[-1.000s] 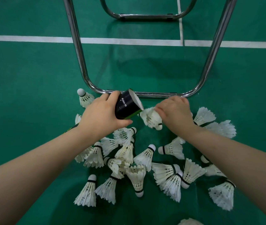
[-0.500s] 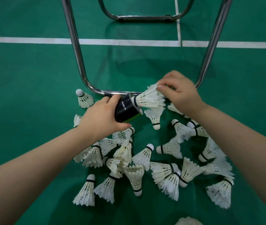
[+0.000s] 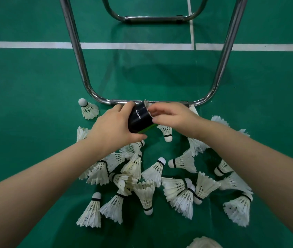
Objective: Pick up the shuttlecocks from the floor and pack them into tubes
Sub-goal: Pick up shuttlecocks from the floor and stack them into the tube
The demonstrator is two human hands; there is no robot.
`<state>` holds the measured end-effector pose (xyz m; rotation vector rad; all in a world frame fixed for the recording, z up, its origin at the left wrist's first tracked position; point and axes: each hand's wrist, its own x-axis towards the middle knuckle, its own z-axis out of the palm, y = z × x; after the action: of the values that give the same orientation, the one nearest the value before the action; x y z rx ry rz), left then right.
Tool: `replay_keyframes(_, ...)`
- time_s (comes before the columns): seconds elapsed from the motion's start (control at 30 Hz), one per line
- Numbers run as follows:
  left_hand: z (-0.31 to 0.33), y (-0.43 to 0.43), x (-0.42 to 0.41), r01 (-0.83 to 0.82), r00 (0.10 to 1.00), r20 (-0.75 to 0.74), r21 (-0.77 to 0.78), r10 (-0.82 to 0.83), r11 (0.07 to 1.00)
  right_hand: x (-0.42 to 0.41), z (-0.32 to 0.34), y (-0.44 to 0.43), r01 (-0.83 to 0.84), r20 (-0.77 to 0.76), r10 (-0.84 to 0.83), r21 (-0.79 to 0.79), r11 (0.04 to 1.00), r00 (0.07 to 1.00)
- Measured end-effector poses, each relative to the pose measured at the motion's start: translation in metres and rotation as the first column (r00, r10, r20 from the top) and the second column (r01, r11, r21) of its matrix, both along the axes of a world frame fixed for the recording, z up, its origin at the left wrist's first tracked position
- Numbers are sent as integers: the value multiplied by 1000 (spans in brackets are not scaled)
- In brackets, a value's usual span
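Observation:
My left hand grips a black tube with a green band, its open mouth tilted up and to the right. A white shuttlecock sits almost fully inside the mouth, only its feather rim showing. The fingertips of my right hand press on that rim at the tube's mouth. Several white feather shuttlecocks lie scattered on the green floor below both hands, one lone shuttlecock off to the left.
A chrome tubular chair frame stands on the floor just beyond my hands, its front bar right behind the tube. A second bar lies further back. White court lines cross the green floor.
My right hand lifted a shuttlecock from the floor, set its cork into the tube's mouth, and has now pushed it nearly all the way in. The left hand kept holding the tube.

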<state>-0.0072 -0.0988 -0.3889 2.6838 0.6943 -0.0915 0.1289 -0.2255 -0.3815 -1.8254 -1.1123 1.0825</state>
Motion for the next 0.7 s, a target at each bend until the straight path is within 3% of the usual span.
replay_keyframes(0.1, 0, -3, 1, 3, 1000, -1, 4, -3, 1000, -7, 10, 5, -176, 55, 189, -184, 967, 980)
replay_keyframes(0.23, 0, -9, 0, 35, 999, -6, 6, -35, 999, -8, 13, 11, -259, 15, 284, -363, 895, 959)
replay_keyframes(0.37, -3, -12, -4, 85, 996, -41, 12, -85, 996, -13, 5, 10, -335, -49, 349, -431, 838, 936)
replay_keyframes(0.43, -4, -11, -3, 85, 996, -34, 20, -84, 996, -15, 0, 10, -267, -78, 256, -319, 909, 964)
replay_keyframes(0.5, -4, -6, 2, 62, 998, -12, 18, -61, 998, -11, -4, 11, -26, -149, 18, -55, 998, 989)
replay_keyframes(0.57, -4, 0, 5, 38, 999, 1, 12, -38, 999, 1, -10, 8, 209, -158, -182, 178, 962, 971)
replay_keyframes(0.63, -4, 6, 5, 12, 1000, 4, 4, -12, 1000, 14, -19, 2, 291, -43, -290, 261, 920, 956)
replay_keyframes(0.7, -6, 10, 1, -6, 1000, -7, -3, 6, 1000, 25, -36, -6, 283, 175, -319, 201, 938, 932)
